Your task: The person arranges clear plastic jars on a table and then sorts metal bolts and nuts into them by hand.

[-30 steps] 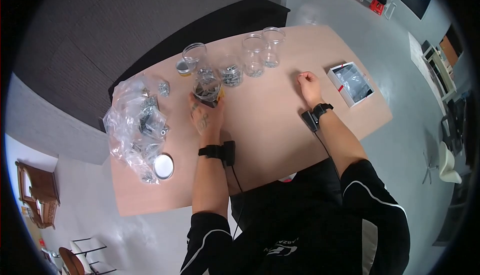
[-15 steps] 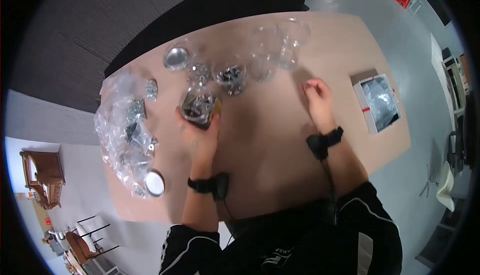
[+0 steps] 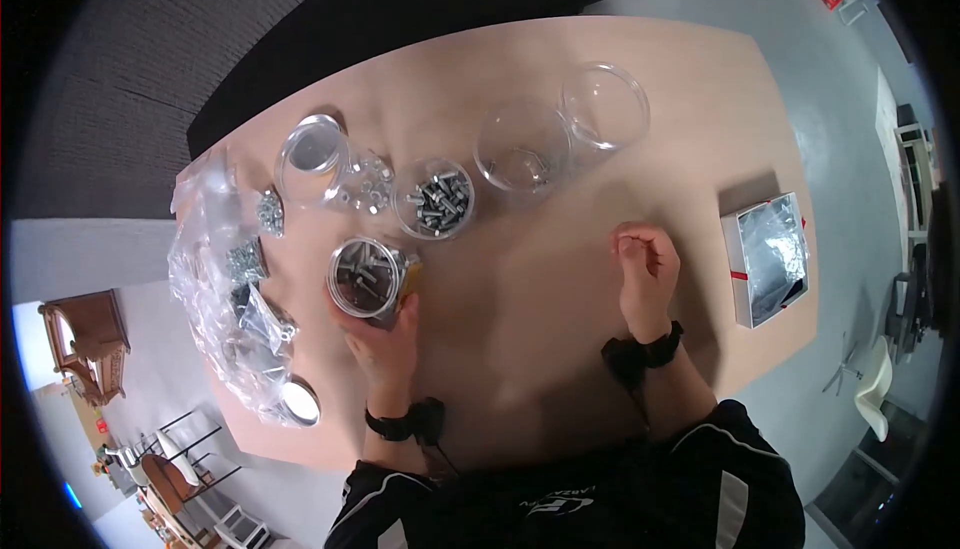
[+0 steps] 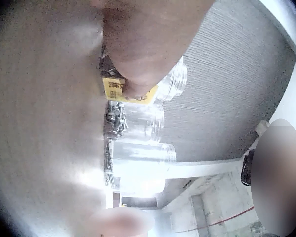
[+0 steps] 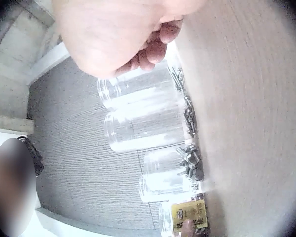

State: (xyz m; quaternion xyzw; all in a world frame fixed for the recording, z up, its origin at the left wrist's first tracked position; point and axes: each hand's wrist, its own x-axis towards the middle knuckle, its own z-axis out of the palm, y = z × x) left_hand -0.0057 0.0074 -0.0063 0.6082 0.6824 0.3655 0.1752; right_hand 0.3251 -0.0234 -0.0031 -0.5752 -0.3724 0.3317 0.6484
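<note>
My left hand (image 3: 385,349) grips a clear jar (image 3: 364,279) of screws with a yellow label, its mouth without a lid. In the left wrist view, the fingers lie over the yellow label (image 4: 113,89). Behind that jar stand a jar of bolts (image 3: 440,201) and a jar holding nuts (image 3: 368,185); farther right are two taller clear jars (image 3: 520,149) with a few metal pieces low inside. My right hand (image 3: 648,279) rests at the right with loosely curled fingers and nothing in them. The right wrist view shows its fingers (image 5: 155,52) near the jars.
Plastic bags of hardware (image 3: 235,319) cover the left side of the table. A round lid (image 3: 300,402) lies at their front end, another lid (image 3: 314,146) at the back left. An open white box (image 3: 770,259) with a plastic-wrapped item stands on the right.
The head view has shifted, so table items appear lower. My left hand keeps its grip on the labelled jar. The right hand stays loosely curled, holding nothing.
</note>
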